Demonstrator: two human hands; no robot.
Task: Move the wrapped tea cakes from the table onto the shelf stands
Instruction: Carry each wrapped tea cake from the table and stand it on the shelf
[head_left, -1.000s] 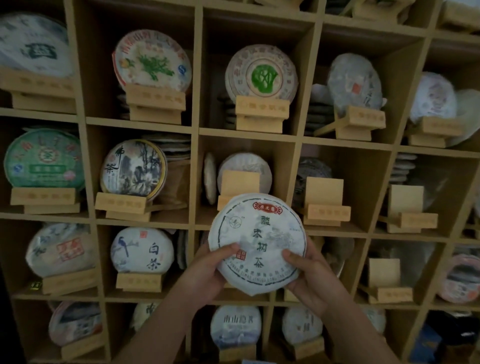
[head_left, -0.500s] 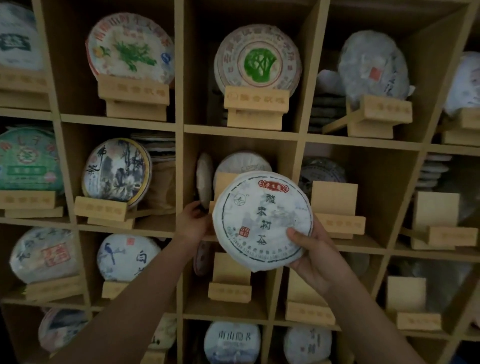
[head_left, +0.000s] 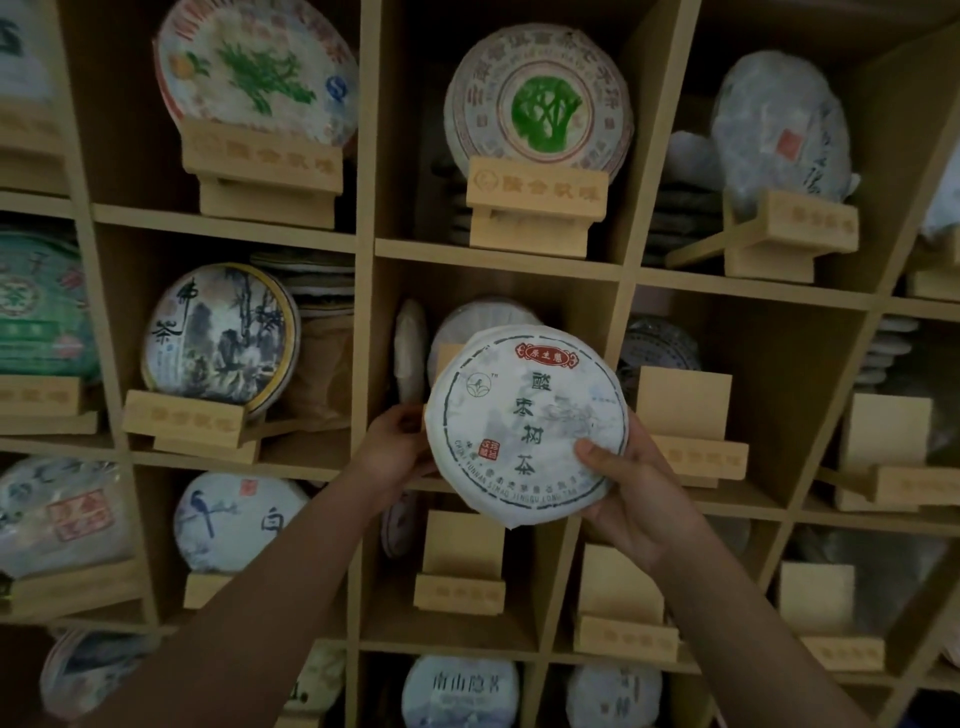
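Note:
A round white-wrapped tea cake (head_left: 524, 415) with black characters and a red label is held upright in front of the middle shelf cubby. My right hand (head_left: 628, 483) grips its lower right edge, thumb across the face. My left hand (head_left: 395, 447) holds its left edge with fingers curled behind it. The wooden stand in that cubby is almost hidden behind the cake; only a corner (head_left: 448, 356) shows. Another pale cake (head_left: 483, 322) leans at the back of the cubby.
The wooden grid shelf (head_left: 493, 252) fills the view. Many cubbies hold wrapped cakes on stands, such as the green-tree one (head_left: 540, 101) above. Empty stands sit to the right (head_left: 685, 421), below (head_left: 462, 561) and lower right (head_left: 621, 597). A thin cake (head_left: 410, 351) stands on edge at the left.
The cake has risen from the lower row up to the middle cubby. My left hand left its front edge, reached toward the cubby, and now holds the cake's left edge again.

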